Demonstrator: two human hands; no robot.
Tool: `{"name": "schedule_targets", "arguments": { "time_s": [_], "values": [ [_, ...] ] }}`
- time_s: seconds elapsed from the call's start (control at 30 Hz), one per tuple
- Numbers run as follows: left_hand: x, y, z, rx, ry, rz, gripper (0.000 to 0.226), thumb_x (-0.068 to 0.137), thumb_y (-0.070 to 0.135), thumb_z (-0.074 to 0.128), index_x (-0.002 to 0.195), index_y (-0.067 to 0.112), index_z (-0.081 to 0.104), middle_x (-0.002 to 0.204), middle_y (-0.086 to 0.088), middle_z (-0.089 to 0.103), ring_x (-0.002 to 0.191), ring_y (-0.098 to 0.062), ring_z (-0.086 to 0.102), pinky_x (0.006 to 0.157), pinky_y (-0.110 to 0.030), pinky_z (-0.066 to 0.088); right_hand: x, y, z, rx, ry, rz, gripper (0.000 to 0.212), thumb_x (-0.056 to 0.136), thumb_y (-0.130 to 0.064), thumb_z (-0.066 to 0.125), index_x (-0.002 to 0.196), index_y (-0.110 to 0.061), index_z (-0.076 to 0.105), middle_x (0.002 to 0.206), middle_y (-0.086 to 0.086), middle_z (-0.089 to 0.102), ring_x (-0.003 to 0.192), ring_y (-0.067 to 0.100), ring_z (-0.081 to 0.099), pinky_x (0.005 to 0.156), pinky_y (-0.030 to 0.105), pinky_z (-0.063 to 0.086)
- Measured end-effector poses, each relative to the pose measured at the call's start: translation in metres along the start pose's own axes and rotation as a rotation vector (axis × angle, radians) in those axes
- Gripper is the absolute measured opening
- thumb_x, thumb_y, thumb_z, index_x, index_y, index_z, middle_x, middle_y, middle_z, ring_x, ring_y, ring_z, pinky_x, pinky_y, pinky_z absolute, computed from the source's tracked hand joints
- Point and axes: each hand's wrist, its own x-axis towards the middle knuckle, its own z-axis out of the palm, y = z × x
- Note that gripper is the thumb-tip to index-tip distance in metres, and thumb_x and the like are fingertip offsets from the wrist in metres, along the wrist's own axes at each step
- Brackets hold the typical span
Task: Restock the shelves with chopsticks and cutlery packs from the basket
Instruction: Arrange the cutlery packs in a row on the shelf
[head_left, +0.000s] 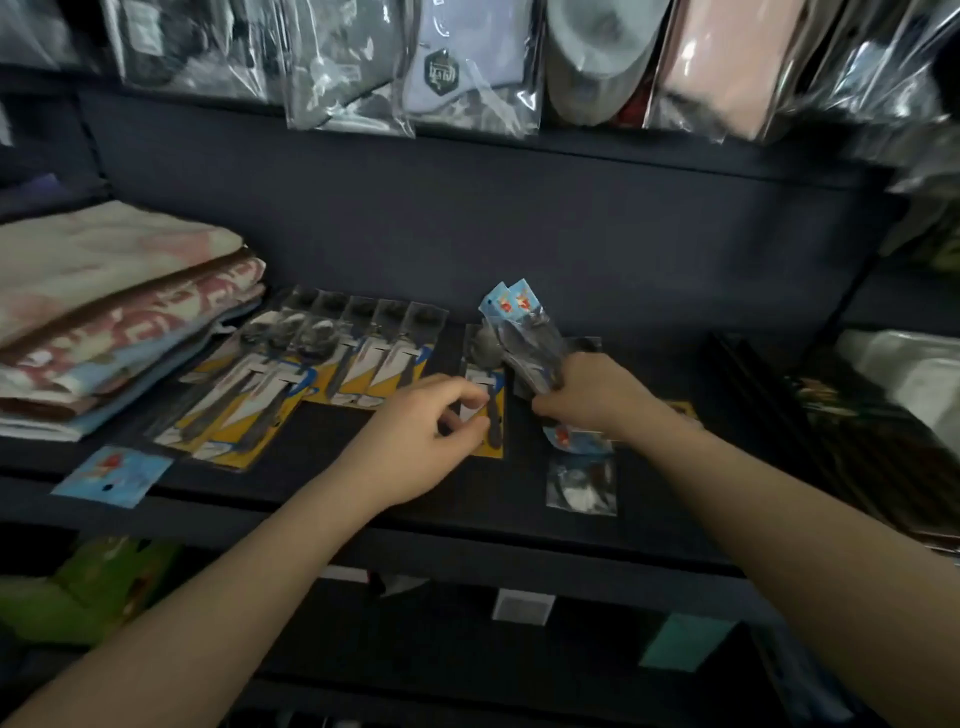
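On the dark shelf (322, 499) our left hand (426, 431) pinches the lower end of a yellow-backed cutlery pack (485, 400), its long axis running 12 to 6. Our right hand (587, 397), at 3 o'clock and just beside it, grips a bundle of blue-topped packs (519, 338) fanned toward 11. A row of yellow packs (332, 369) lies at 9; the left hand is nearer it. No lettering is readable. Basket not in view.

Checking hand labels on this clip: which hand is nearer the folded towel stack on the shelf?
Left. The left hand pinches a yellow-backed cutlery pack mid-shelf, right of the towel stack; the right hand, gripping a blue-topped bundle, is farther right.
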Motion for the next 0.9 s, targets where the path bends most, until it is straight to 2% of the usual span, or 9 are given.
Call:
{"name": "schedule_targets", "arguments": {
  "time_s": [0.1,0.2,0.33,0.43,0.5,0.6,0.67,0.8,0.9],
  "values": [
    [0.008,0.005,0.005,-0.058,0.013,-0.065,0.027,0.091,0.024,0.053,0.117,0.024,0.058,0.101,0.018,0.055,0.086,0.006,0.055,0.066,-0.002,0.043,0.005,0.004,-0.015,0.045,0.050,-0.023,0.024,0.086,-0.030,0.052,0.087,-0.006,0.056,0.090,0.012,0.060,0.080,0.028,0.058,0.066,0.032,0.045],
    [0.017,0.012,0.011,-0.104,0.023,-0.128,0.027,0.092,0.029,0.051,0.118,0.026,0.056,0.096,0.022,0.054,0.087,0.003,0.056,0.063,-0.004,0.044,0.000,0.013,-0.031,0.199,0.123,-0.021,0.027,0.090,-0.025,0.048,0.093,-0.001,0.061,0.094,0.014,0.067,0.084,0.028,0.066,0.073,0.041,0.057],
    [0.026,0.029,0.011,-0.389,0.065,-0.208,0.046,0.091,0.035,0.051,0.135,0.030,0.039,0.105,0.018,0.059,0.101,-0.009,0.060,0.092,-0.033,0.049,-0.033,0.005,-0.027,0.066,0.331,-0.247,0.024,0.091,-0.023,0.045,0.085,-0.004,0.058,0.086,0.013,0.064,0.077,0.034,0.064,0.065,0.042,0.054],
    [0.035,0.039,0.003,-0.615,0.156,-0.284,0.063,0.090,0.037,0.052,0.144,0.024,0.024,0.106,0.011,0.061,0.101,-0.011,0.061,0.096,-0.039,0.048,-0.055,-0.012,-0.015,-0.085,0.361,-0.426,0.023,0.092,-0.020,0.043,0.109,-0.010,0.056,0.105,0.011,0.059,0.088,0.035,0.062,0.072,0.042,0.051],
    [0.038,0.037,-0.001,-0.642,0.245,-0.304,0.064,0.090,0.035,0.053,0.144,0.021,0.024,0.104,0.003,0.065,0.098,-0.014,0.063,0.091,-0.039,0.051,-0.057,-0.020,-0.005,-0.193,0.416,-0.473,0.033,0.092,-0.018,0.044,0.123,-0.011,0.050,0.114,0.010,0.057,0.089,0.035,0.064,0.067,0.040,0.051],
    [0.034,0.028,-0.005,-0.601,0.291,-0.335,0.039,0.091,0.030,0.053,0.128,0.017,0.047,0.101,-0.004,0.066,0.092,-0.016,0.065,0.076,-0.031,0.056,-0.058,-0.028,0.009,-0.314,0.549,-0.578,0.037,0.072,-0.012,0.069,0.108,-0.006,0.064,0.091,0.010,0.065,0.053,0.029,0.063,0.039,0.030,0.042],
    [0.030,0.021,-0.007,-0.642,0.311,-0.347,0.026,0.092,0.024,0.053,0.116,0.015,0.051,0.097,-0.006,0.066,0.082,-0.013,0.065,0.069,-0.027,0.056,-0.057,-0.035,0.019,-0.420,0.619,-0.631,0.040,0.056,-0.014,0.078,0.095,-0.008,0.071,0.074,0.004,0.066,0.037,0.018,0.055,0.031,0.021,0.033],
    [0.021,0.004,-0.011,-0.630,0.349,-0.346,0.037,0.091,0.018,0.054,0.125,0.017,0.038,0.098,0.002,0.062,0.084,-0.007,0.062,0.062,-0.018,0.054,-0.050,-0.050,0.035,-0.484,0.773,-0.747,0.036,0.056,-0.017,0.076,0.091,-0.010,0.074,0.065,-0.001,0.063,0.037,0.012,0.053,0.033,0.020,0.034],
    [0.019,-0.010,-0.017,-0.642,0.451,-0.369,0.045,0.092,0.012,0.051,0.132,0.011,0.031,0.105,-0.006,0.061,0.084,-0.011,0.062,0.069,-0.025,0.053,-0.048,-0.065,0.043,-0.457,0.860,-0.802,0.027,0.071,-0.008,0.056,0.092,-0.007,0.073,0.066,0.002,0.063,0.042,0.015,0.055,0.037,0.023,0.039]
  ]
}}
